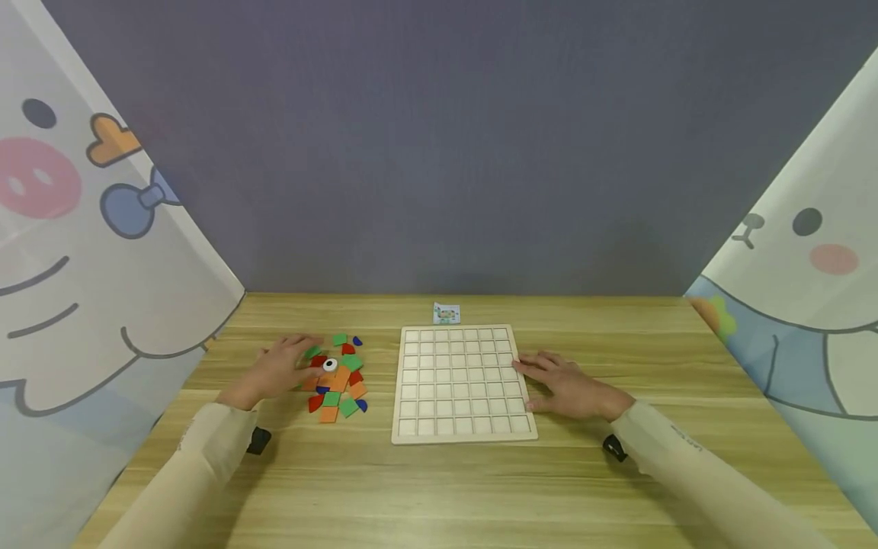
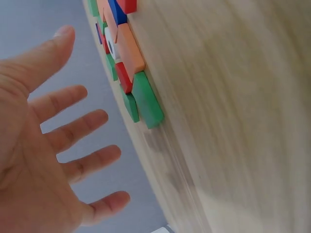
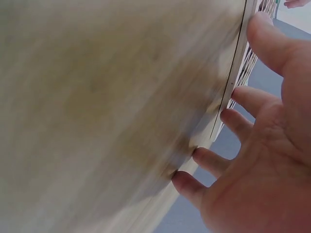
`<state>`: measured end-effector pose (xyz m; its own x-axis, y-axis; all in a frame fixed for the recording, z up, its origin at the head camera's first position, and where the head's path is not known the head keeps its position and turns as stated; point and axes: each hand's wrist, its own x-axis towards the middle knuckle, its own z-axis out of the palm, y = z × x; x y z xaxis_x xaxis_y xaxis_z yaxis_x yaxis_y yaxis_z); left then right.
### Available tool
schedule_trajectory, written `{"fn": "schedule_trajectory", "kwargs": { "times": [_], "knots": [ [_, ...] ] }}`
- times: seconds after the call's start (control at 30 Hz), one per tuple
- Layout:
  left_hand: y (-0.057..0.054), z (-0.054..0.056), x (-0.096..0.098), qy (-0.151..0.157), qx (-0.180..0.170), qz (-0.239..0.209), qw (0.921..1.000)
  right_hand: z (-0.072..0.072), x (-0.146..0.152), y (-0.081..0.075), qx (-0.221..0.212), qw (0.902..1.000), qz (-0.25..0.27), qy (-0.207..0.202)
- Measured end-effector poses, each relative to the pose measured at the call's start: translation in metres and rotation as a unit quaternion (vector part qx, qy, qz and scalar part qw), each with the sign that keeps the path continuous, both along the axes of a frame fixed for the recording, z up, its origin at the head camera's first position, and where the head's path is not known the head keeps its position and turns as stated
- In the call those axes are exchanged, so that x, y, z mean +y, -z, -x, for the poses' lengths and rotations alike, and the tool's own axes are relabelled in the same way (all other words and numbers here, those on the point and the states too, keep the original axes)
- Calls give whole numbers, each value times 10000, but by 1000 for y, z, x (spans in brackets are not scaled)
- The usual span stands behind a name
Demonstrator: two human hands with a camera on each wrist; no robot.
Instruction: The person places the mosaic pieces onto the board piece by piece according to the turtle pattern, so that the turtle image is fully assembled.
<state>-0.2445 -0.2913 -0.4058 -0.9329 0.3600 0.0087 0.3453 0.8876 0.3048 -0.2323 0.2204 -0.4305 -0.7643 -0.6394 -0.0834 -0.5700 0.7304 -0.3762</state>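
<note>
The left hand [image 1: 280, 370], spread and empty, is beside coloured pieces [image 1: 341, 379], three blue ones [image 1: 362, 406], one eye disc [image 1: 330, 364]; the right hand [image 1: 571, 389], spread, holding nothing, touches one board [image 1: 463, 386].

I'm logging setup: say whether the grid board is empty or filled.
Empty: the grid board shows only bare squares; the colored pieces lie off to its left.

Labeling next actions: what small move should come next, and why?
Probably pinch a green tile with the left hand: its spread fingers are close by, holding nothing, while the right hand touches the edge of the wooden grid board, whose cells look bare.
</note>
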Motion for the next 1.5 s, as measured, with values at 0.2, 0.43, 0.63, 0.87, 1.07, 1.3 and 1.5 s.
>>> {"fn": "schedule_trajectory", "kwargs": {
  "times": [0.2, 0.43, 0.63, 0.87, 1.07, 1.3, 1.5],
  "knots": [
    [4, 4, -5, -80, -31, 68, 9999, -1, -1, 1, -2, 10000, -34, 56],
    [8, 13, -11, 205, -42, -52, 9998, 0, -1, 1, -78, 9999, 19, 148],
    [13, 20, -10, 727, 175, -176, 9970, 0, -1, 1, -88, 9998, 32, 167],
    [13, 24, -2, 800, 167, -180, 9965, 0, -2, 1, -90, 9998, 11, 157],
    [12, 29, 6, 754, 15, -126, 9971, 0, -3, 0, -73, 9999, 2, 117],
    [13, 33, 11, 842, 196, -6, 9963, 1, -4, 0, -34, 10000, 6, 92],
    [13, 36, 13, 785, 160, 2, 9968, 2, -3, 0, -19, 10000, -40, 64]
  ]
}}
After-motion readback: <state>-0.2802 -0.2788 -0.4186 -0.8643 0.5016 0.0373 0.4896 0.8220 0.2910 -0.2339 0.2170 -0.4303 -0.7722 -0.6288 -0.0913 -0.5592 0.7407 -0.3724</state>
